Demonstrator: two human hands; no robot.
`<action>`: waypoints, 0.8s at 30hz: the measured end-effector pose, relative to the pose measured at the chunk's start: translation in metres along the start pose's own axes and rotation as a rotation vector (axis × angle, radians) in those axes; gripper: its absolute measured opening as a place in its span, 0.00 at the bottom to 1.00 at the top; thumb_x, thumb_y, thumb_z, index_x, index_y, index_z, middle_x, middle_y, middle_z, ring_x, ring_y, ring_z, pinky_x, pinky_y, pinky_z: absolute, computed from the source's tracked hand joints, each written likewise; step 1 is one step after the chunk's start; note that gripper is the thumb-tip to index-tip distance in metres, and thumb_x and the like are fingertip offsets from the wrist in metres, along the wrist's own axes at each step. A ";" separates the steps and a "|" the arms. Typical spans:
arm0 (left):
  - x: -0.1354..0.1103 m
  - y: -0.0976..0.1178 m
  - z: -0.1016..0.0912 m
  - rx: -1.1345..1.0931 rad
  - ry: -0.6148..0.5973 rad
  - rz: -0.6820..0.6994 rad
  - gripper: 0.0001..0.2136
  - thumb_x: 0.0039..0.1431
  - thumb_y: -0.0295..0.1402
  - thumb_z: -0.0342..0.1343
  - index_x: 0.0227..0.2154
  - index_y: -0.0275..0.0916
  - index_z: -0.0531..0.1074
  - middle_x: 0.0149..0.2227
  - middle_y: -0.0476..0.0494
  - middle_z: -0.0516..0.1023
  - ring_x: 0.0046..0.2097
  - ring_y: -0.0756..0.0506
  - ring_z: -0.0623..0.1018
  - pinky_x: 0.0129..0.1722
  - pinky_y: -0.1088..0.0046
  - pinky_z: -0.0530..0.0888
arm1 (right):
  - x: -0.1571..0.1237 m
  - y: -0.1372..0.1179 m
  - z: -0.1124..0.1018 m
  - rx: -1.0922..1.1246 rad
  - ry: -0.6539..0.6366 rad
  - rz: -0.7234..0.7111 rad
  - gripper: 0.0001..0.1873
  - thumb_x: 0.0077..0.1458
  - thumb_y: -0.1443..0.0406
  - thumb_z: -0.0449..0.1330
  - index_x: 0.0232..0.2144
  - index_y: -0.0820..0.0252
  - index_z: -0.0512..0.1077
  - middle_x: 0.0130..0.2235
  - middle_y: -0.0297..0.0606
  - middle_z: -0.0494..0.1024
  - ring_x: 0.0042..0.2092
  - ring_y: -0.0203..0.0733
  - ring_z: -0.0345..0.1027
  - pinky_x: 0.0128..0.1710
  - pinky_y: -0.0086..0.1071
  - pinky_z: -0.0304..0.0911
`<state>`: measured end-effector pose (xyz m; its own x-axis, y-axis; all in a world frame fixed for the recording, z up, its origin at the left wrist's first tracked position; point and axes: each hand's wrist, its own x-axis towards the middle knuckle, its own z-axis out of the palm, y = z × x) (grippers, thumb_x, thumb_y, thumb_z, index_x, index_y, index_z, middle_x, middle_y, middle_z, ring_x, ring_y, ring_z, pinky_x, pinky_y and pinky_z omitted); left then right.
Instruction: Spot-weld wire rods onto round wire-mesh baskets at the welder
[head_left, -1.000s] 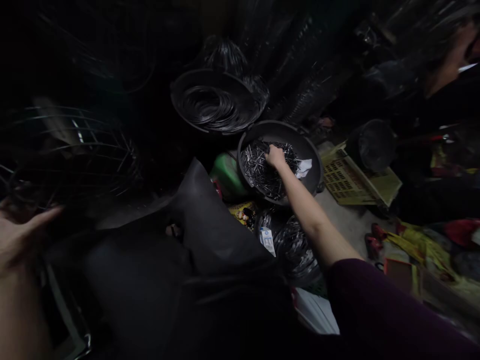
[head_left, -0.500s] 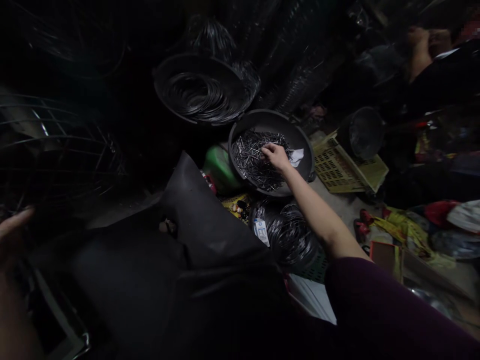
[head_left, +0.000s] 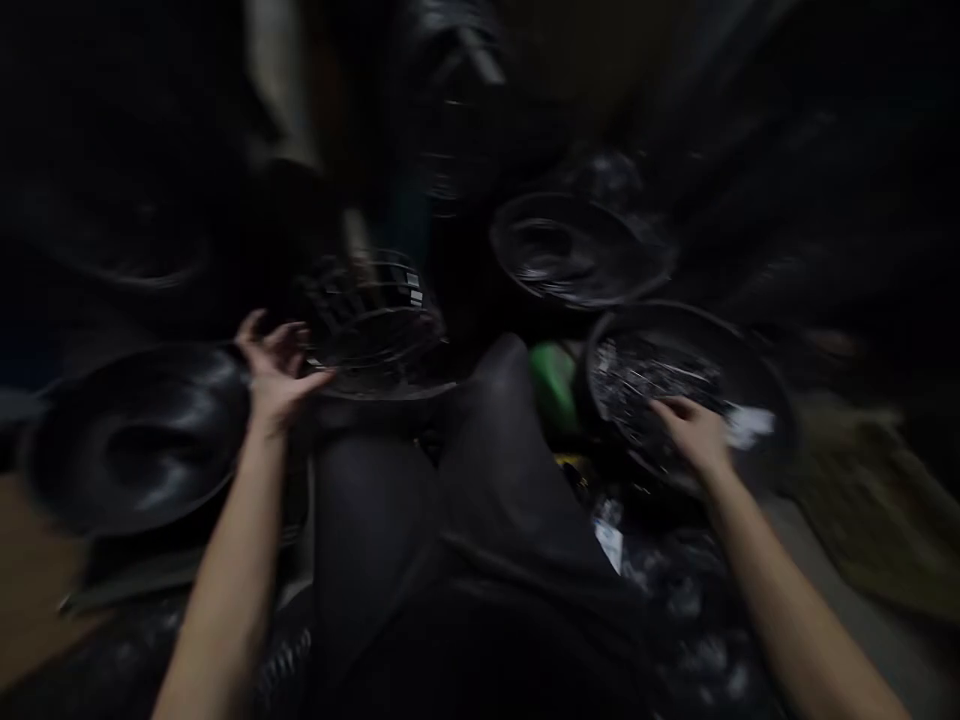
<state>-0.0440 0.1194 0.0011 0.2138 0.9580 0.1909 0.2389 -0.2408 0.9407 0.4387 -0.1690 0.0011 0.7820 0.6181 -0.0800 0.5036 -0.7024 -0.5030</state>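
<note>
My right hand (head_left: 694, 430) reaches into a dark round basin (head_left: 754, 355) on the right, over a heap of thin short metal pieces (head_left: 630, 380). Its thumb and fingers are pinched together; what they hold, if anything, is too blurred to make out. A white scrap (head_left: 750, 427) lies in the basin beside this hand. My left hand (head_left: 281, 380) is raised on the left, fingers spread and curved, holding nothing. It is between a large dark basin (head_left: 142, 440) and a round wire frame (head_left: 382, 320), closest to the frame; whether they touch, I cannot tell.
Behind the right basin stands another basin (head_left: 592, 265) with coiled wire in it. A green container (head_left: 553, 385) is between my dark-covered knee (head_left: 491, 420) and the right basin. A small white-and-blue packet (head_left: 609, 543) lies lower right. The picture is dim and smeared.
The view has swung left, bringing the left basin into sight. My left hand now shows fully with spread fingers near the wire frame. My right hand stays over the metal pieces.
</note>
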 end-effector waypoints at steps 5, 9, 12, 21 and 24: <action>-0.027 0.016 0.012 0.196 0.028 0.164 0.53 0.34 0.51 0.72 0.59 0.49 0.44 0.57 0.36 0.66 0.60 0.40 0.70 0.57 0.61 0.70 | -0.040 -0.083 0.052 0.400 -0.047 -0.278 0.14 0.50 0.48 0.61 0.33 0.47 0.75 0.37 0.47 0.80 0.39 0.51 0.75 0.41 0.43 0.68; -0.032 0.040 0.024 0.307 -0.077 0.337 0.43 0.38 0.42 0.72 0.57 0.44 0.56 0.56 0.37 0.67 0.60 0.38 0.69 0.60 0.57 0.67 | -0.076 -0.132 0.096 0.443 -0.405 -0.370 0.21 0.48 0.44 0.61 0.32 0.53 0.73 0.33 0.39 0.79 0.35 0.49 0.74 0.39 0.44 0.70; -0.029 0.054 0.026 0.447 -0.184 0.402 0.35 0.40 0.41 0.71 0.53 0.43 0.66 0.57 0.36 0.66 0.60 0.35 0.66 0.61 0.53 0.64 | -0.076 -0.175 0.090 0.530 -0.595 -0.431 0.22 0.50 0.47 0.64 0.42 0.54 0.74 0.30 0.35 0.78 0.33 0.44 0.73 0.37 0.39 0.70; -0.020 0.069 0.030 0.612 -0.307 0.458 0.29 0.44 0.43 0.69 0.51 0.43 0.72 0.59 0.34 0.64 0.60 0.32 0.64 0.60 0.47 0.63 | -0.067 -0.282 0.078 -0.063 -0.411 -1.119 0.14 0.59 0.59 0.61 0.45 0.55 0.79 0.44 0.39 0.82 0.40 0.44 0.77 0.36 0.31 0.67; -0.025 0.065 0.023 0.569 -0.265 0.415 0.31 0.42 0.43 0.69 0.52 0.44 0.71 0.59 0.35 0.64 0.60 0.32 0.64 0.60 0.48 0.64 | -0.078 -0.279 0.082 -0.317 -0.280 -1.335 0.21 0.62 0.61 0.57 0.56 0.53 0.72 0.52 0.39 0.78 0.37 0.43 0.77 0.27 0.30 0.62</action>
<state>-0.0118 0.0765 0.0511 0.5966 0.7189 0.3567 0.5266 -0.6860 0.5021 0.2075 0.0081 0.0776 -0.4261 0.8976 0.1132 0.8901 0.4383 -0.1247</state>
